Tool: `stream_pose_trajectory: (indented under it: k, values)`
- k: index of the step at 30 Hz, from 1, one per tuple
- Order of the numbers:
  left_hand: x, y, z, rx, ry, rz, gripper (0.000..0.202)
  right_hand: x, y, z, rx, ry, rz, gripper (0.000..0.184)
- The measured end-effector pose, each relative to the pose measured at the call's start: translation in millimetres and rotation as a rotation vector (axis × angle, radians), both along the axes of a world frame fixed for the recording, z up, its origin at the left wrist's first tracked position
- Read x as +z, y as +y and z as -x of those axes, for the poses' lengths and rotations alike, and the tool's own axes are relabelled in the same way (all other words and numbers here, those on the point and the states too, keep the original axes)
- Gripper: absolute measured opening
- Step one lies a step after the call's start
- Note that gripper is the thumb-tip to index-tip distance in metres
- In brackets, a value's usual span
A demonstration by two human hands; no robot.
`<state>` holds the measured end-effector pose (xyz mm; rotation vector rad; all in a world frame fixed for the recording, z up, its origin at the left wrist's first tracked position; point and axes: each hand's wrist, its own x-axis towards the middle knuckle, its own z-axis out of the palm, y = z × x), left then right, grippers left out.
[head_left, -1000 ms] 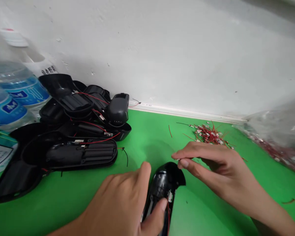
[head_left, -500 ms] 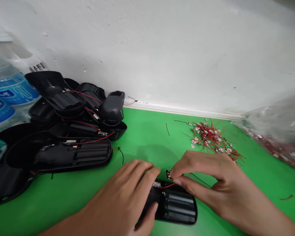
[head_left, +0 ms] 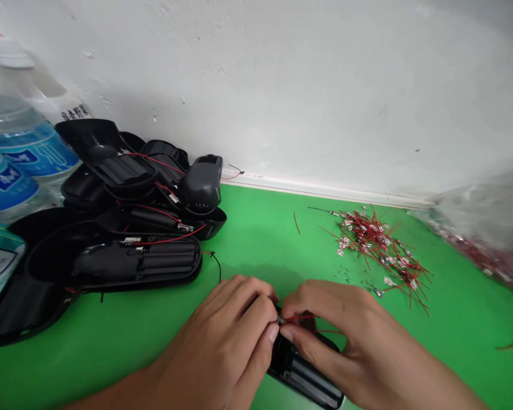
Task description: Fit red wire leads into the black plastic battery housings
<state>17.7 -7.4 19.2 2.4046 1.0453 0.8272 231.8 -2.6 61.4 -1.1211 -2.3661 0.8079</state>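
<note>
My left hand point(head_left: 235, 344) is closed around the left part of a black plastic housing point(head_left: 310, 376), its thumb and forefinger close to a small silvery part point(head_left: 279, 319) at the upper edge. The housing lies tilted, with ribbed long bays on its right side. My right hand point(head_left: 337, 333) pinches at the same spot, thumb and fingertip against the end of a red wire point(head_left: 301, 316). Another stretch of red wire shows under the right palm. What exactly sits between the fingertips is mostly hidden.
More black housings point(head_left: 141, 262) with red wires are heaped on the left, beside water bottles point(head_left: 29, 148). A pile of red wires with metal tabs point(head_left: 378, 242) lies to the right on the green table point(head_left: 256, 245). A clear plastic bag point(head_left: 483, 228) stands by the wall.
My right hand has moved left and in to the left fingertips; the small black board it pinched is no longer plainly seen. The housing has turned, its right end lower.
</note>
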Motion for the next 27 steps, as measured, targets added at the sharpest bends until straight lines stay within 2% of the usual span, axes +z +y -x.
stream_pose_trajectory:
  k: [2,4,6,9,11,16,22,27]
  values:
    - [0.9,-1,2,-0.020,-0.030,0.004,0.017,1.3,0,1,0.010,-0.035,0.060,0.015]
    - [-0.5,-1,4,-0.034,-0.064,0.005,0.019,3.5,-1,0,0.013,-0.042,0.124,0.021]
    - [-4.4,0,5,-0.055,-0.074,-0.034,0.034,6.3,0,-3,-0.030,-0.030,0.176,0.026]
    - [-10.2,1,5,-0.114,0.012,-0.090,0.074,10.8,3,-9,-0.143,0.009,0.186,0.034]
    - [-11.7,1,4,-0.114,0.062,-0.064,0.079,12.8,7,-12,-0.185,0.027,0.194,0.039]
    - [-14.8,0,4,-0.040,-0.043,0.026,0.076,13.3,13,-18,-0.222,-0.061,0.291,0.038]
    - [-22.7,7,5,0.057,-0.181,0.029,0.056,13.2,10,-21,-0.167,-0.068,0.162,0.033]
    - [-20.1,4,4,0.104,-0.193,-0.036,0.050,9.2,9,-23,-0.102,-0.150,0.229,0.026]
